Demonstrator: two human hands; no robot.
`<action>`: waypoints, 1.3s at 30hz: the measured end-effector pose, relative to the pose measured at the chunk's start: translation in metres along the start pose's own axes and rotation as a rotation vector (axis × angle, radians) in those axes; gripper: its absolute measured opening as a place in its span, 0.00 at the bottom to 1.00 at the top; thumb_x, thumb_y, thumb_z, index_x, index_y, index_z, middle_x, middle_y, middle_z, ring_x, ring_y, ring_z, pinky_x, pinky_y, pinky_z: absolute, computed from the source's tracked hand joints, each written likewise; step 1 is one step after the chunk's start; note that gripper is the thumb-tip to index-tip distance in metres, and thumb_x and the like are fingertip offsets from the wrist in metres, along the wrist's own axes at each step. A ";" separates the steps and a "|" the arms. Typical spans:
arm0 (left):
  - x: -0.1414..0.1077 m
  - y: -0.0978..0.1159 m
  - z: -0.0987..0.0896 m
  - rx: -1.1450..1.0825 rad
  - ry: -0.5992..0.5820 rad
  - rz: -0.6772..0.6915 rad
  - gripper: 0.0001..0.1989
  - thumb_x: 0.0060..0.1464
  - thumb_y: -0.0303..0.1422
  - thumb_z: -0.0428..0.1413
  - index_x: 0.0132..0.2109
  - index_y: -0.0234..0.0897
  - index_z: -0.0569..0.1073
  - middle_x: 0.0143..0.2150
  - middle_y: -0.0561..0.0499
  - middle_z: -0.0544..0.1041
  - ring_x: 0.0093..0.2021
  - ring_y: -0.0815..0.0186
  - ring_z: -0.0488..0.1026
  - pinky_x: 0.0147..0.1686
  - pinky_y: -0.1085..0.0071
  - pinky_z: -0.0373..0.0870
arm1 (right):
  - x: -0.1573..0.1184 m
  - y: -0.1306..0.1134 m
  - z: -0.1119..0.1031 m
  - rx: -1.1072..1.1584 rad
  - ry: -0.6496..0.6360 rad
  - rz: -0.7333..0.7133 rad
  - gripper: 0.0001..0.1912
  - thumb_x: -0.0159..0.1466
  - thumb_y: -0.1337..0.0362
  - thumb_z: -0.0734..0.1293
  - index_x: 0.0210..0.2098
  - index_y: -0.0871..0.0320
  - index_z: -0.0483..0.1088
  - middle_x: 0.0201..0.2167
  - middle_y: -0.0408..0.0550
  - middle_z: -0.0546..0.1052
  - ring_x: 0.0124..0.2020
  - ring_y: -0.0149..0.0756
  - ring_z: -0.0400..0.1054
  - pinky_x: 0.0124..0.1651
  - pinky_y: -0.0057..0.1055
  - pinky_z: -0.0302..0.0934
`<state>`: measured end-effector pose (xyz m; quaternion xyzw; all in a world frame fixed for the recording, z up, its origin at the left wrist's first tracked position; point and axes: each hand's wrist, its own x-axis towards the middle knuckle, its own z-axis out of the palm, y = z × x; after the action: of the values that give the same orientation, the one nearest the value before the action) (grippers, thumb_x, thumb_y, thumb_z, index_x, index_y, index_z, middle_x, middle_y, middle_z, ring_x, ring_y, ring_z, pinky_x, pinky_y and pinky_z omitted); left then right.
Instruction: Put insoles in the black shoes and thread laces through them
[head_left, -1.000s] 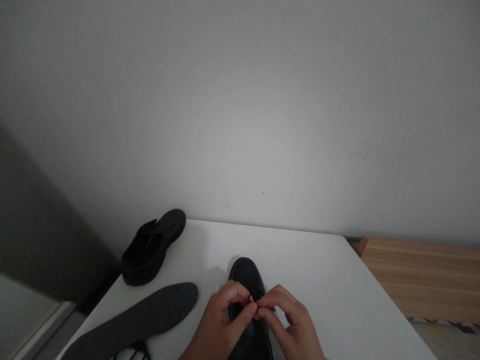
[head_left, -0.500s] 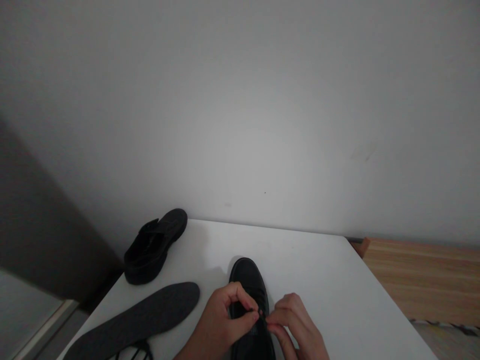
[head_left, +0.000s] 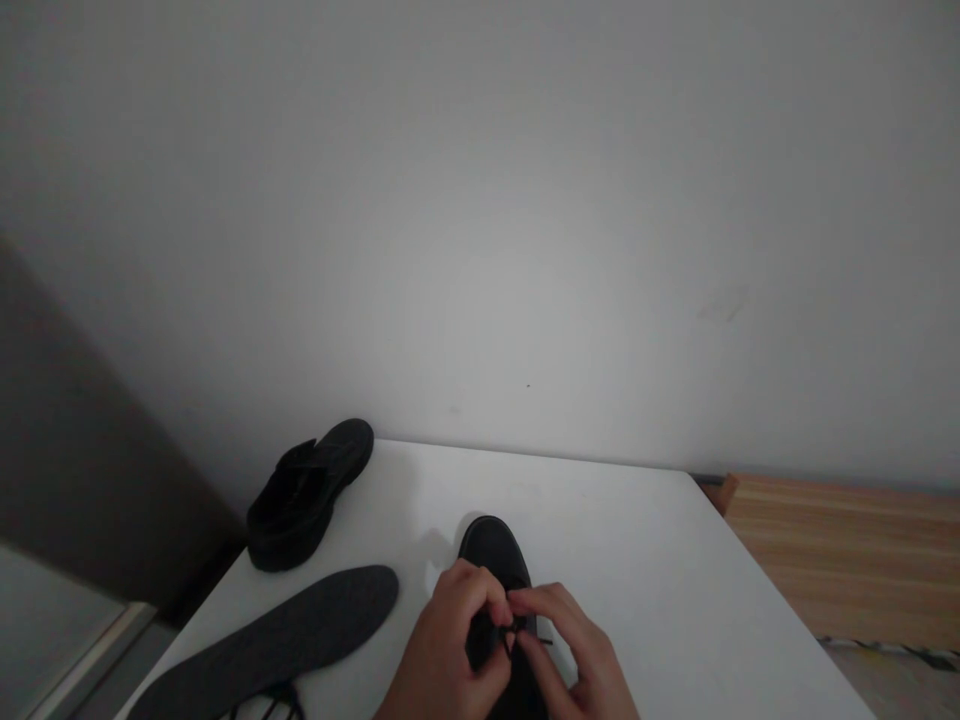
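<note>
A black shoe [head_left: 491, 545] lies on the white table with its toe pointing away from me; my hands cover much of its middle. Over its lacing, my left hand [head_left: 461, 640] pinches a thin black shoelace [head_left: 508, 645]. From the other side, my right hand [head_left: 570, 645] has thumb and forefinger closed on the lace too, close to my left fingertips. A short lace end sticks out to the right beneath the right fingers. The exact crossing of the lace is hidden between the fingers.
Another black shoe [head_left: 307, 495] stands at the table's back left corner. A dark grey insole [head_left: 285, 640] lies at the left, partly over a black strappy item [head_left: 274, 700]. The white table [head_left: 637, 560] meets a pale wall; a wooden board [head_left: 840, 555] is at the right.
My right hand has moved left and a little up, so both hands' fingertips now come together over the shoe. My left hand has shifted slightly right. A lace end now shows at the right.
</note>
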<state>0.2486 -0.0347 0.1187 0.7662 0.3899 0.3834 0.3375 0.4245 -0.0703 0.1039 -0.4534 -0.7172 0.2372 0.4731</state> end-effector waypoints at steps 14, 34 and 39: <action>-0.004 -0.013 0.019 0.414 0.199 0.366 0.14 0.56 0.17 0.49 0.28 0.40 0.61 0.26 0.53 0.70 0.33 0.63 0.68 0.35 0.68 0.66 | 0.000 0.002 0.010 0.163 0.099 0.263 0.09 0.68 0.61 0.65 0.41 0.53 0.78 0.34 0.48 0.81 0.38 0.39 0.76 0.43 0.28 0.69; -0.007 -0.021 0.014 0.328 0.277 0.479 0.12 0.61 0.18 0.50 0.33 0.39 0.65 0.28 0.53 0.73 0.32 0.65 0.69 0.35 0.69 0.67 | 0.035 -0.005 -0.010 0.126 -0.204 0.329 0.08 0.62 0.66 0.65 0.32 0.59 0.76 0.29 0.48 0.78 0.34 0.39 0.72 0.41 0.34 0.65; -0.009 -0.021 0.007 0.337 0.304 0.451 0.07 0.61 0.21 0.53 0.39 0.39 0.68 0.28 0.53 0.73 0.31 0.63 0.69 0.34 0.68 0.67 | 0.027 -0.001 0.000 0.034 -0.130 0.203 0.06 0.58 0.71 0.61 0.28 0.58 0.69 0.26 0.45 0.72 0.30 0.37 0.69 0.36 0.31 0.63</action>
<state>0.2441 -0.0337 0.0953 0.8124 0.3144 0.4886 0.0503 0.4199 -0.0471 0.1175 -0.4993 -0.6925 0.3247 0.4069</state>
